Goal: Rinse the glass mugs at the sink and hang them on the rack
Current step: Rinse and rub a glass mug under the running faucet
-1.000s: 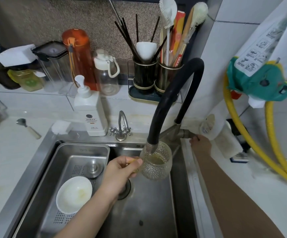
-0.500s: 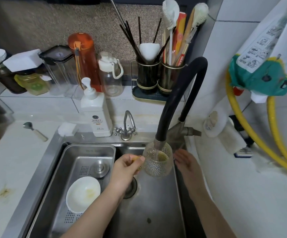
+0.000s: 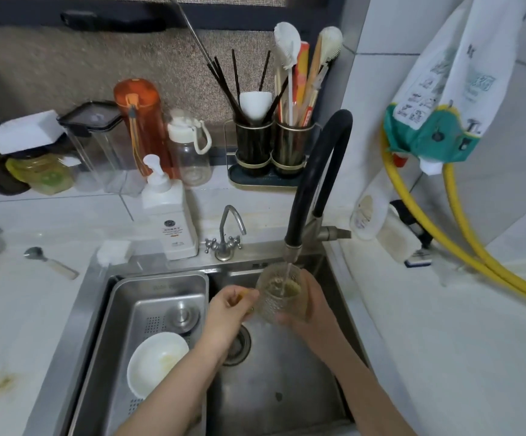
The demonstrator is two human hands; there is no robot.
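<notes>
The clear, textured glass mug [image 3: 279,292] stands upright over the steel sink basin [image 3: 274,388], toward its twelve o'clock edge. A thin water stream falls into its open mouth. Yellowish liquid sits inside.

1. We see white wall tiles [image 3: 381,99] on the right – glossy, with grey grout lines.
2. Behind the counter we find a brown woven screen [image 3: 66,64] under a dark frame [image 3: 129,17].
3. The pale countertop [image 3: 19,325] carries a yellowish stain [image 3: 4,382] – lower left.
</notes>
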